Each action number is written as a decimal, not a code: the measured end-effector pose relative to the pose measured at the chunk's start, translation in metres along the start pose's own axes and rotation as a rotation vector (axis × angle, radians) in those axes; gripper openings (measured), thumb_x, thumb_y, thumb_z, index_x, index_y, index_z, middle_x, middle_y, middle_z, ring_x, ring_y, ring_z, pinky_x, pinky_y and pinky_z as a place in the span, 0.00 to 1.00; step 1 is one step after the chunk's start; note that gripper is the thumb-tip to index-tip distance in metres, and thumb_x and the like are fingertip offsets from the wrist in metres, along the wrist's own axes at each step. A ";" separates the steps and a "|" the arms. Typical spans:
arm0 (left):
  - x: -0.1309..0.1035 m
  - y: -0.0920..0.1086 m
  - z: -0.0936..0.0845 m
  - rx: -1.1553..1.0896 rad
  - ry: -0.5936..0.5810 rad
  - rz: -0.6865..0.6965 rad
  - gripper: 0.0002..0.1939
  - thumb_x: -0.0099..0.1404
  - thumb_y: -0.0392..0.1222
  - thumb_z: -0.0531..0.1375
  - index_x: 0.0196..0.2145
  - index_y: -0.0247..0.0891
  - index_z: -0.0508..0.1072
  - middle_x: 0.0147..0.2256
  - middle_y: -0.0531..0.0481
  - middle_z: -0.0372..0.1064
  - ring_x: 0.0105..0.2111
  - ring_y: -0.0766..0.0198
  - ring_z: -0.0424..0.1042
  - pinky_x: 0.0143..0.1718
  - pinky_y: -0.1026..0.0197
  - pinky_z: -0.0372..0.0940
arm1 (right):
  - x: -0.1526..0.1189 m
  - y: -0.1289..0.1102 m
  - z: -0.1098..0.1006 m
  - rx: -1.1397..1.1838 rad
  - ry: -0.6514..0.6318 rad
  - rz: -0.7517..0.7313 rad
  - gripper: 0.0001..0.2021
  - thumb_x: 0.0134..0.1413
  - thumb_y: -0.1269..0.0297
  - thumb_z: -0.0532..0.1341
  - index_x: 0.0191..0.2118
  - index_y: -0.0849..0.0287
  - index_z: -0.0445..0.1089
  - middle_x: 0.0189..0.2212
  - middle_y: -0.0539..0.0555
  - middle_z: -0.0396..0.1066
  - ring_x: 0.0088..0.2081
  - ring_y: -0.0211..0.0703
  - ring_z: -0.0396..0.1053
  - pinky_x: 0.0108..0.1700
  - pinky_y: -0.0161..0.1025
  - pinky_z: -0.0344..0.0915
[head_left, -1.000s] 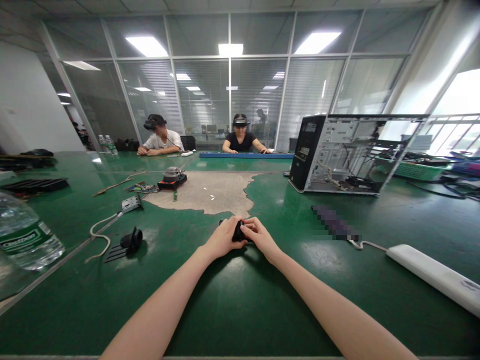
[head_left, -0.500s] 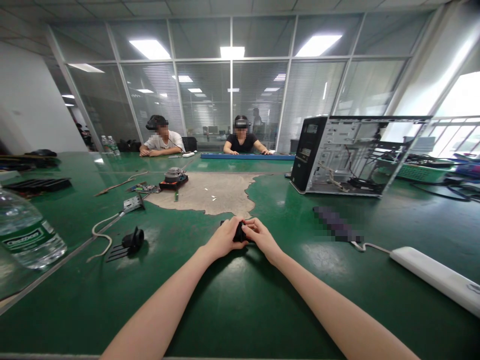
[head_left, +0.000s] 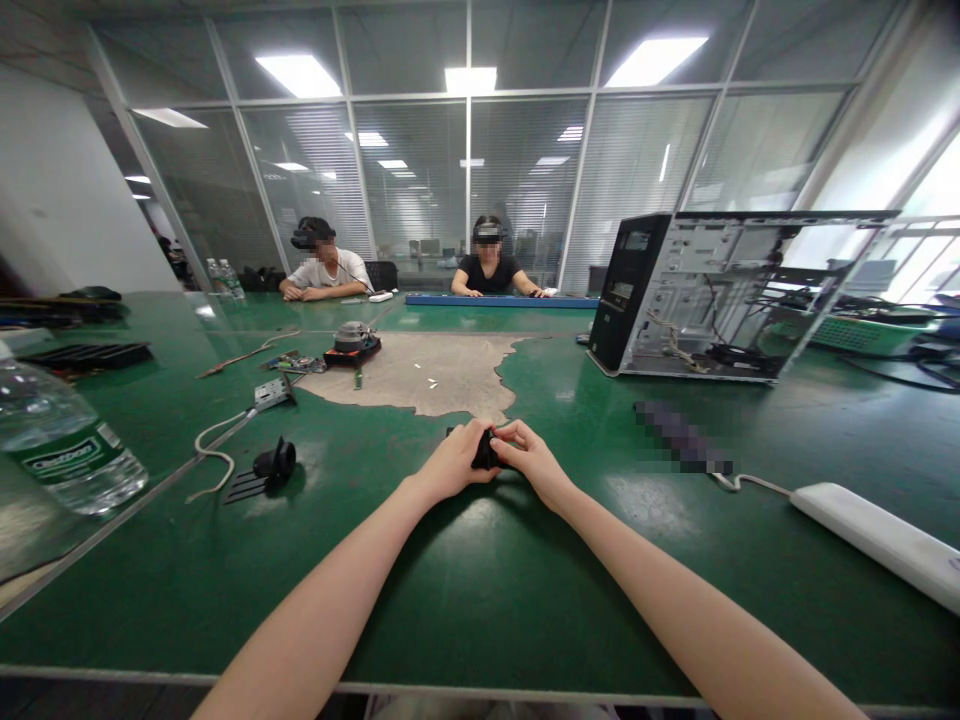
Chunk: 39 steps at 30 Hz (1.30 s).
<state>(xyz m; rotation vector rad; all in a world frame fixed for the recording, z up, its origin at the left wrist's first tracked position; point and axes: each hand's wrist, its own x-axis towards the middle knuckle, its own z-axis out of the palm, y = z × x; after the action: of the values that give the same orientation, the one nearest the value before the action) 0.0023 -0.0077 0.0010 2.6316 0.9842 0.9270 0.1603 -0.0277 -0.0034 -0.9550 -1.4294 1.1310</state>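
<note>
Both my hands meet at the middle of the green table, around a small black part [head_left: 484,452]. My left hand [head_left: 456,462] wraps it from the left and hides much of it. From the other side, my right hand [head_left: 529,458] pinches it with thumb and fingertips. What kind of part it is I cannot make out. To the left lies another black plastic piece [head_left: 271,462] with a round end and several thin prongs. Behind it are a small metal bracket [head_left: 271,394] and a pale cable [head_left: 217,452].
An opened computer case [head_left: 697,300] stands at right. In front of it lie a blurred dark object [head_left: 679,438] and a white power strip [head_left: 874,535]. A water bottle [head_left: 71,450] is at left. A CPU cooler [head_left: 354,342] sits farther back. Two people sit across the table.
The whole view has shifted slightly, showing more of the table's near edge. My hands stay together on the black part, with only slight finger movement.
</note>
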 end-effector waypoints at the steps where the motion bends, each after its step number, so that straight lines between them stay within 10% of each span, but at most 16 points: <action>1: 0.000 0.000 0.000 0.001 0.000 0.000 0.31 0.49 0.40 0.62 0.49 0.40 0.52 0.44 0.46 0.59 0.42 0.56 0.61 0.43 0.54 0.58 | 0.001 0.002 0.000 -0.013 0.022 0.004 0.10 0.43 0.59 0.60 0.32 0.57 0.63 0.31 0.49 0.66 0.35 0.37 0.64 0.40 0.38 0.60; 39: 0.001 0.000 0.000 0.020 -0.007 0.011 0.30 0.49 0.42 0.61 0.48 0.41 0.53 0.43 0.47 0.59 0.42 0.55 0.62 0.43 0.54 0.58 | 0.003 -0.002 -0.002 0.043 -0.036 0.063 0.14 0.38 0.60 0.63 0.33 0.57 0.63 0.29 0.49 0.68 0.28 0.35 0.66 0.33 0.36 0.64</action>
<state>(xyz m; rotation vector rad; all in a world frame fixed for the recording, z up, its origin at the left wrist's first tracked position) 0.0029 -0.0071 0.0011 2.6578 0.9834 0.9150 0.1617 -0.0249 -0.0012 -0.9597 -1.4063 1.2265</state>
